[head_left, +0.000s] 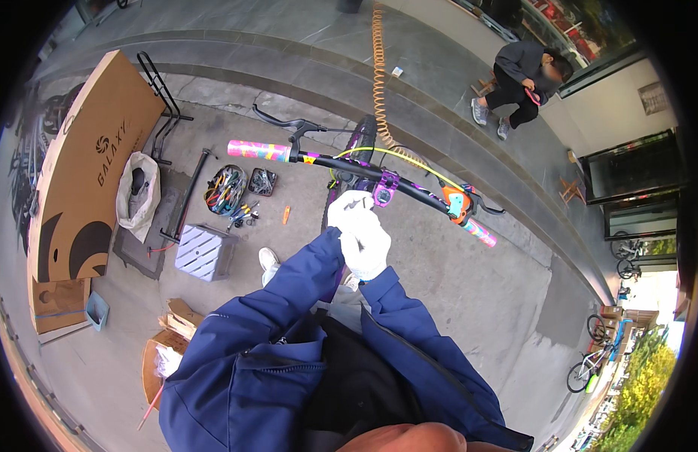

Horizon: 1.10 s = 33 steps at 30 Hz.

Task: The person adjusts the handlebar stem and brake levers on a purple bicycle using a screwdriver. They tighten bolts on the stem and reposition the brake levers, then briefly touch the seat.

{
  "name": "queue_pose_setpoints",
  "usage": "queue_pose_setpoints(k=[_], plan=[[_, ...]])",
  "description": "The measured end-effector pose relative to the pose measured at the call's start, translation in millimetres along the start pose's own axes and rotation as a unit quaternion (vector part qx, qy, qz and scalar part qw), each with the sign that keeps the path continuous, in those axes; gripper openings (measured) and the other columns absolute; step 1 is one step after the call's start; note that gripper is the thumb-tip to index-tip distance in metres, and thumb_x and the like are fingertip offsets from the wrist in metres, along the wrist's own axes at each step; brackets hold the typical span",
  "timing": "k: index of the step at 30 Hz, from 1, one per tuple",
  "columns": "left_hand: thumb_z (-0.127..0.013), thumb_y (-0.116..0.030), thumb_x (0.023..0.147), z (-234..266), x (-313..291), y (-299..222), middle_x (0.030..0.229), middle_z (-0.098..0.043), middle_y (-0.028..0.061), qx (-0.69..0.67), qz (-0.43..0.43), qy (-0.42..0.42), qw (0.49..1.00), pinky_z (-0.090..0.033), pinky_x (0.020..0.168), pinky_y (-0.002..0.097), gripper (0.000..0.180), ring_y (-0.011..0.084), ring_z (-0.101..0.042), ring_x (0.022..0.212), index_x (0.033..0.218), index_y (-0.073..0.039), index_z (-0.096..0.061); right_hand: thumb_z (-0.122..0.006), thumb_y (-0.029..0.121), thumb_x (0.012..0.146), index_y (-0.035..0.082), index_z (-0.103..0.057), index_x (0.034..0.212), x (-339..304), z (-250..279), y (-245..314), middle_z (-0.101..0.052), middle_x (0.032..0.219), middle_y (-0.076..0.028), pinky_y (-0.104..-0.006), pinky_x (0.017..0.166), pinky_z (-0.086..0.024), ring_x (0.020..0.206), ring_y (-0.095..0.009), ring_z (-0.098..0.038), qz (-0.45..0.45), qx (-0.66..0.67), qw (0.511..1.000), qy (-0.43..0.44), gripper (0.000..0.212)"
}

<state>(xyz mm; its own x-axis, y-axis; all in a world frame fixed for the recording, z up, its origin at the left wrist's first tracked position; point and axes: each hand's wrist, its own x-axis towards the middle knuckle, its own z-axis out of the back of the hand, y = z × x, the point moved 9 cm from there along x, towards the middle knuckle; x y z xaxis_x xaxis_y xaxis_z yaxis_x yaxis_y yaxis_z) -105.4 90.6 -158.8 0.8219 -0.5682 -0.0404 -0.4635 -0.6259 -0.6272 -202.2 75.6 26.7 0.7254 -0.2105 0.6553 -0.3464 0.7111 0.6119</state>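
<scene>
Both my hands wear white gloves and come together just behind the stem of a bicycle. My left hand is curled in front, close to the purple stem; a small dark bit shows at its fingers, too small to name. My right hand is closed right below it, touching or overlapping the left; what it holds, if anything, is hidden. Ahead of them runs the black handlebar, with a multicoloured left grip and a matching right grip. An orange part sits inboard of the right grip.
An orange coiled hose hangs beyond the front wheel. Left on the floor are a bowl of tools, a parts tray, a grey stool, a white sack and a large cardboard box. A person sits far right.
</scene>
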Motion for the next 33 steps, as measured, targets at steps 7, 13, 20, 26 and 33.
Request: queue_pose_setpoints(k=[7, 13, 20, 26, 33], plan=[[-0.064, -0.001, 0.106, 22.6, 20.0, 26.7, 0.118, -0.079, 0.0134, 0.023, -0.031, 0.002, 0.999, -0.064, 0.094, 0.0383, 0.024, 0.0242, -0.077, 0.103, 0.128, 0.002, -0.073, -0.064, 0.009, 0.106, 0.0, -0.079, 0.119, 33.1, 8.3, -28.1, -0.08, 0.109, -0.018, -0.04, 0.091, -0.063, 0.098, -0.034, -0.08, -0.124, 0.04, 0.991, 0.02, 0.021], [-0.067, -0.002, 0.108, 32.2, 15.4, -9.3, 0.114, -0.079, 0.0087, 0.274, -0.123, -0.051, 0.952, -0.062, 0.092, 0.0332, 0.017, 0.0184, -0.076, 0.102, 0.123, 0.0, -0.074, -0.07, 0.013, 0.1, 0.011, -0.076, 0.127, 23.3, 24.0, 12.0, -0.077, 0.113, -0.013, -0.045, 0.094, -0.062, 0.106, -0.034, -0.075, 0.016, -0.224, 0.973, 0.053, 0.028], [-0.083, -0.011, 0.098, -0.3, -25.6, -76.3, 0.098, -0.078, 0.0088, 0.645, -0.033, 0.062, 0.761, -0.06, 0.083, 0.033, 0.014, 0.0183, -0.076, 0.087, 0.11, -0.006, -0.078, -0.068, 0.021, 0.102, 0.017, -0.077, 0.122, -35.9, 44.2, -58.5, -0.076, 0.096, -0.011, -0.0461, 0.078, -0.061, 0.089, -0.034, -0.075, -0.159, -0.312, 0.91, 0.221, 0.022], [-0.081, -0.015, 0.098, -50.1, -54.2, -93.1, 0.102, -0.077, 0.0142, 0.741, -0.091, 0.154, 0.647, -0.061, 0.086, 0.0416, 0.013, 0.0345, -0.077, 0.096, 0.11, -0.01, -0.079, -0.068, 0.024, 0.102, 0.017, -0.077, 0.114, -53.5, 1.5, -77.1, -0.076, 0.097, -0.008, -0.0449, 0.078, -0.061, 0.09, -0.031, -0.076, -0.097, -0.251, 0.938, 0.218, 0.017], [-0.059, 0.012, 0.102, -78.8, -34.6, -280.9, 0.116, -0.078, 0.0168, 0.688, -0.38, 0.001, 0.618, -0.059, 0.1, 0.0374, 0.032, 0.0308, -0.077, 0.108, 0.127, -0.001, -0.075, -0.07, 0.02, 0.106, 0.008, -0.077, 0.115, -42.0, 68.1, -105.0, -0.079, 0.103, -0.015, -0.0439, 0.082, -0.061, 0.093, -0.039, -0.077, -0.192, -0.131, 0.971, -0.048, 0.016]])
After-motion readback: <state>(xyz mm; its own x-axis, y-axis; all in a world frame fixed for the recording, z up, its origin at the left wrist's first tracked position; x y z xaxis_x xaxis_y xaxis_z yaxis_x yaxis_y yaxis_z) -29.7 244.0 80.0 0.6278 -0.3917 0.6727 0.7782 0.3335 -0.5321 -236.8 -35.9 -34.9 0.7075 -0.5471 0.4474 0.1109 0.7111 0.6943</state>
